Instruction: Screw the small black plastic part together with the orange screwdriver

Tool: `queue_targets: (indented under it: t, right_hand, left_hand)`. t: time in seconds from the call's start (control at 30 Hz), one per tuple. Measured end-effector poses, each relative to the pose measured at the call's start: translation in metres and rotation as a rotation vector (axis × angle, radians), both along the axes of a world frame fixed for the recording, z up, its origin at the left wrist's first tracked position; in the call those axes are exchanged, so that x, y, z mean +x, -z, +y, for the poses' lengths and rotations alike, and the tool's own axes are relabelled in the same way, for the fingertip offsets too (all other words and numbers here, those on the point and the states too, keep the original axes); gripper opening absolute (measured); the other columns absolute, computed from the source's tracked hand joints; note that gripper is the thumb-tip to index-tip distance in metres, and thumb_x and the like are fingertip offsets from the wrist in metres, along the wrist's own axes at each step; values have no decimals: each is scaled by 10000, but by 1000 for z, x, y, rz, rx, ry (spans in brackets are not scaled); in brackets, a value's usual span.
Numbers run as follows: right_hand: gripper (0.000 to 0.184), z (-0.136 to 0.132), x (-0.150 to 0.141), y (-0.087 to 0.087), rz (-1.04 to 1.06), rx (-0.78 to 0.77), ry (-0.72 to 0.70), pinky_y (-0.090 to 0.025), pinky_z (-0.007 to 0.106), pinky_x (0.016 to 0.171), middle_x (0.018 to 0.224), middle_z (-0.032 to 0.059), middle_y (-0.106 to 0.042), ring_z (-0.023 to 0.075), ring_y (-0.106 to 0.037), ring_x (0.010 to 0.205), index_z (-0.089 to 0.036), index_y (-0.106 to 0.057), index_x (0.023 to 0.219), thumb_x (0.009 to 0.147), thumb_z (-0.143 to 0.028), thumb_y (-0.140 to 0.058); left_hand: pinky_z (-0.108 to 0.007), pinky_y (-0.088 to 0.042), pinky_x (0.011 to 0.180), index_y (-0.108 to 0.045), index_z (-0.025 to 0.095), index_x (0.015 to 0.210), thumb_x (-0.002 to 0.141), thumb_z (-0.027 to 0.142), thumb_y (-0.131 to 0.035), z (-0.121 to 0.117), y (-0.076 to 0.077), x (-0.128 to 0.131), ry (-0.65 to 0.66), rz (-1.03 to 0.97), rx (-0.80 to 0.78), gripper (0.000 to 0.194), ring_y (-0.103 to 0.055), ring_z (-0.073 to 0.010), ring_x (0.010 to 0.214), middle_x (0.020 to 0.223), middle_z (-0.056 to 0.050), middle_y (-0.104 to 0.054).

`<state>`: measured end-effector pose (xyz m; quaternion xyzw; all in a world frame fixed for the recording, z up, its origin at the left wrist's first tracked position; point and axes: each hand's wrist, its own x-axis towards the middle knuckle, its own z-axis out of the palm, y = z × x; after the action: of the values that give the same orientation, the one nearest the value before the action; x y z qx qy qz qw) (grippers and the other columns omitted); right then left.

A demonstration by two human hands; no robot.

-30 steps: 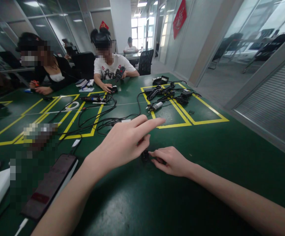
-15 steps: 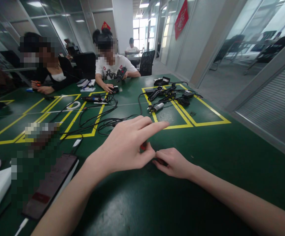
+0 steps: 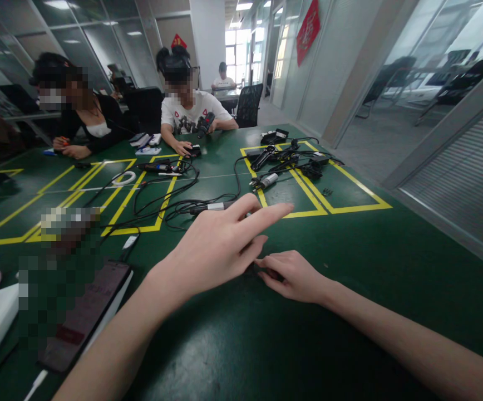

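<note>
Your left hand (image 3: 214,245) is over the green bench (image 3: 329,345), back upward, its index finger reaching out and held apart from the thumb; whether the fingers hidden beneath are pinching anything, you cannot tell from here. Your right hand (image 3: 294,275) is just beside it, fingers curled, with index finger and thumb pointing toward the left thumb. A small dark thing (image 3: 251,269) shows at the right fingertips, below your left thumb; it is mostly hidden, so its shape and your grip on it are unclear.

Beyond your left fingers lie a dark device with a white label (image 3: 216,206) and looped black cables (image 3: 175,205). Farther out, past both hands, a silver cylinder (image 3: 270,180) and a tangle of black gear (image 3: 287,159) lie around yellow tape (image 3: 314,194). To the left of your left fingers, well apart, is a phone (image 3: 87,317). Across the bench, a person in a white shirt (image 3: 197,108) holds a black device (image 3: 205,125).
</note>
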<state>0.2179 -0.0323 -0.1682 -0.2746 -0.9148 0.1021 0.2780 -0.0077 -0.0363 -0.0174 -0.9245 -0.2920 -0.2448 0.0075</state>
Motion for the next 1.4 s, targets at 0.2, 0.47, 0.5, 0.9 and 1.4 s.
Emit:
queue_targets:
  t: [0.2, 0.47, 0.5, 0.9, 1.4]
  right_hand:
    - [96, 0, 0, 0, -8, -4, 2, -381, 263, 558, 693, -1, -683, 146, -609, 558, -210, -605, 998, 990, -181, -513]
    - [96, 0, -1, -1, -3, 3, -1, -383, 262, 559, 688, 3, -684, 149, -620, 566, -205, -602, 1002, 997, -182, -508]
    - [100, 0, -1, -1, -2, 4, -4, -381, 262, 556, 689, 3, -684, 148, -616, 562, -205, -602, 1001, 997, -182, -505]
    - [101, -1, 0, -2, -14, -1, -5, -402, 260, 564, 700, 7, -689, 150, -624, 566, -206, -603, 996, 993, -180, -505]
    - [94, -1, 0, -2, -13, -10, -3, -411, 253, 577, 706, 5, -694, 146, -634, 583, -200, -606, 1025, 991, -180, -521]
  left_hand:
    - [-297, -524, 816, -563, 194, 1442, 894, 81, -541, 0, -2, 1, 65, -8, -24, 560, -647, -185, 968, 1138, -62, -648]
    - [-279, -518, 768, -517, 213, 1483, 944, 141, -553, 0, -1, 0, 45, -6, -54, 545, -640, -168, 889, 1066, -38, -636]
    - [-280, -518, 786, -526, 200, 1473, 920, 123, -553, 0, -1, 0, 59, -12, -55, 559, -637, -174, 915, 1056, -42, -633]
    - [-250, -504, 744, -410, 248, 1577, 908, 95, -491, 1, -1, 1, 31, -17, -61, 691, -630, -155, 866, 1041, -36, -641]
    - [-225, -480, 678, -417, 262, 1576, 951, 115, -509, 4, 1, 0, 29, -42, -92, 650, -622, -130, 805, 1067, -24, -663]
